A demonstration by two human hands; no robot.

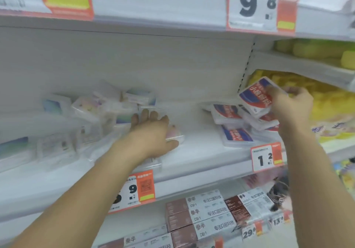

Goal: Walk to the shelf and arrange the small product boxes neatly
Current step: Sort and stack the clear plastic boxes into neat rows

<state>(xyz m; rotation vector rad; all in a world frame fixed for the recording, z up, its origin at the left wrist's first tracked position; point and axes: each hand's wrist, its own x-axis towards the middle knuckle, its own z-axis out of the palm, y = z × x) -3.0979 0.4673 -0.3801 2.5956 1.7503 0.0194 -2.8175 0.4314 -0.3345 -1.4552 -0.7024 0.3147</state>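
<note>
On the middle shelf [201, 157], right-hand section: one red-and-blue box [254, 98], flat and clear-cased, was held tilted above its own kind, pinched between the thumb and curled fingers of the right hand [292, 103]. Beneath it lay a loose heap of matching boxes [236, 122], overlapping at odd angles, one lying flat nearest the shelf lip.

Left-hand section: a scatter of pale clear-cased boxes [99, 109], tipped and leaning, some blurred beyond reading. The left hand [153, 132] lay flat among them, fingers straight and released, palm down, apparently resting on one pale box [173, 134]; contact could not be confirmed.

Step judged in hand: squaring the red-and-blue stock. Done well, the held box would be turned label-forward and set down as a base, the heap then gathered onto it edge to edge, kept behind the price tag [267, 156]. The smooth cases looked liable to slide; a gentle set-down seemed wise.

Surroundings: yellow packs [326, 103] to the right; brown-and-white cartons [199, 215] on the shelf below.
</note>
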